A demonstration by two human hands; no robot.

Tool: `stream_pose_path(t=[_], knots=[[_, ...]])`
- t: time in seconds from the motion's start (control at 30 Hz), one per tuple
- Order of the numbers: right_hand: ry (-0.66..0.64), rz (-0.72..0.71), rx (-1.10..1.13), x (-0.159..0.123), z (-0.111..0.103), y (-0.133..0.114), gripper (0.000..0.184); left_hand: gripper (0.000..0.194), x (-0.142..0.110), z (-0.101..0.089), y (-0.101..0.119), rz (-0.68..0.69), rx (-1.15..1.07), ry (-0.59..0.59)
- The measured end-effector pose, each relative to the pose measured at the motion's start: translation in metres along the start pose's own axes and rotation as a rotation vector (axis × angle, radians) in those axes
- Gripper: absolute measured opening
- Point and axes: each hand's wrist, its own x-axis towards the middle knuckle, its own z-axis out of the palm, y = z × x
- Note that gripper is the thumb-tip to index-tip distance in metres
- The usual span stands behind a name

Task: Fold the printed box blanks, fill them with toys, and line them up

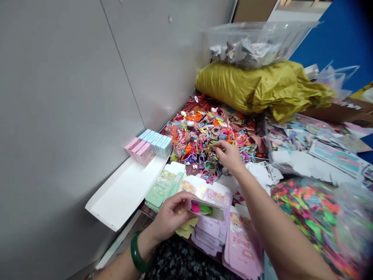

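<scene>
Stacked cartons [243, 245] are partly blocked by an open box [217, 212] gripped in the curled left hand [171, 216]; anything held in the pinched right hand [229, 156], amid trinkets [190, 136], cannot be discerned.

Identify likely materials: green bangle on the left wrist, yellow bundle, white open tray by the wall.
Glossy dark-green bangle: polished stone, glass or plastic; highlights can't settle which.
Crinkled yellow bundle: probably thin woven plastic or fabric, slight sheen, sharp creases.
Shallow white open tray: likely smooth paperboard, matte, with thin folded-up edges.
</scene>
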Motion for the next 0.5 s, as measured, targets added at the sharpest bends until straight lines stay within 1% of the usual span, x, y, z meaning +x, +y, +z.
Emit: stream_pose_path(t=[0.13, 0.23, 0.37, 0.5], knots=[[0.139, 0.076, 0.248, -0.013, -0.008, -0.007, 0.019, 0.026, -0.002, 0.0, -0.006, -0.048, -0.06, 0.03], [0.202, 0.149, 0.427, -0.022, -0.021, -0.011, 0.021, 0.03, -0.002, 0.001, -0.008, -0.083, -0.12, 0.048], [0.231, 0.247, 0.606, -0.032, -0.036, -0.008, 0.022, 0.033, 0.0, 0.003, -0.002, -0.113, -0.159, 0.029], [0.229, 0.323, 0.686, -0.039, -0.038, -0.002, 0.027, 0.034, 0.003, 0.005, 0.0, -0.115, -0.188, 0.008]])
